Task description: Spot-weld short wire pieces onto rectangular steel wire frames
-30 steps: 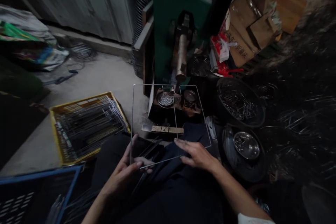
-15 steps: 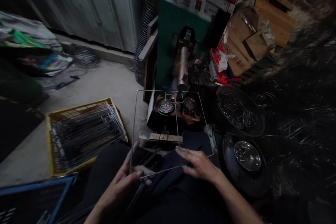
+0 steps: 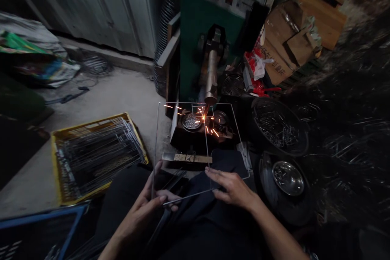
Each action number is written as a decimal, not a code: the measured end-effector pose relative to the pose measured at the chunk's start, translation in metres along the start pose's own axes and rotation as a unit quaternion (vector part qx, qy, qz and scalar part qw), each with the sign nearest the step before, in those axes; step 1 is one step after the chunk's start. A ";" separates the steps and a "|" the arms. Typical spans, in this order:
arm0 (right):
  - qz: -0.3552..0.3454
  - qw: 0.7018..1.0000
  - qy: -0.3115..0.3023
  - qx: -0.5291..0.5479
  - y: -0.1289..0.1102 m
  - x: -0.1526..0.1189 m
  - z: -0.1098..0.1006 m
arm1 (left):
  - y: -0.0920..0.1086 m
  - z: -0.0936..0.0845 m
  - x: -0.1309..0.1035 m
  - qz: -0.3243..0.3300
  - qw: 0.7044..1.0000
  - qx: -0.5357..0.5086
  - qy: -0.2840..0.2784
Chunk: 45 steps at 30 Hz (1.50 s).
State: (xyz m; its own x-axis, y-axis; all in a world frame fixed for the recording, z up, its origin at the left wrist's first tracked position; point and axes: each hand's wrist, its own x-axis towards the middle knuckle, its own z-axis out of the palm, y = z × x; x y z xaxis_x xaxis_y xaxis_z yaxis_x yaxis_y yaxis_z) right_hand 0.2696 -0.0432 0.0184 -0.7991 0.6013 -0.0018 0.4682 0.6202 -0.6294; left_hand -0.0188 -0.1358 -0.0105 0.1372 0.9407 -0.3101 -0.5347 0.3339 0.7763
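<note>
A bent wire frame (image 3: pixel 156 138) spans from my lap to the spot welder (image 3: pixel 211 75). My left hand (image 3: pixel 155 195) grips its near left corner, thumb on the near wire. My right hand (image 3: pixel 230 187) pinches the middle wire close to where it meets the near one. The frame's far end, with a small wire loop, lies under the welder's copper-coloured electrode, where orange sparks (image 3: pixel 204 118) fly out. Beside that spot stands a small round dish (image 3: pixel 191 122) of little metal pieces.
A yellow crate (image 3: pixel 55 162) of wire rods stands at the left, a blue crate (image 3: pixel 71 227) nearer. On the right are a dark basin (image 3: pixel 306 138) of wire pieces and a shiny metal bowl (image 3: pixel 294 178). A cardboard box (image 3: pixel 280 44) sits behind them.
Sparks have burst out at the electrode, and a green light has come on on the welder's panel. Both hands keep their hold on the wire frame, nearly unmoved.
</note>
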 end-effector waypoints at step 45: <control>0.122 0.988 0.091 -0.014 0.085 0.166 -0.110 | 0.122 -0.036 0.190 0.087 0.988 0.057 -0.114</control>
State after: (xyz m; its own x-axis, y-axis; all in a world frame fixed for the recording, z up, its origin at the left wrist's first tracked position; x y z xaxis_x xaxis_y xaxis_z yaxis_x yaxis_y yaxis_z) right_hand 0.2187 0.1645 0.0505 -0.5813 0.8136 -0.0098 0.6506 0.4576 -0.6061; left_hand -0.0878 0.0820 0.0061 0.2432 0.9690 -0.0443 -0.4704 0.1577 0.8682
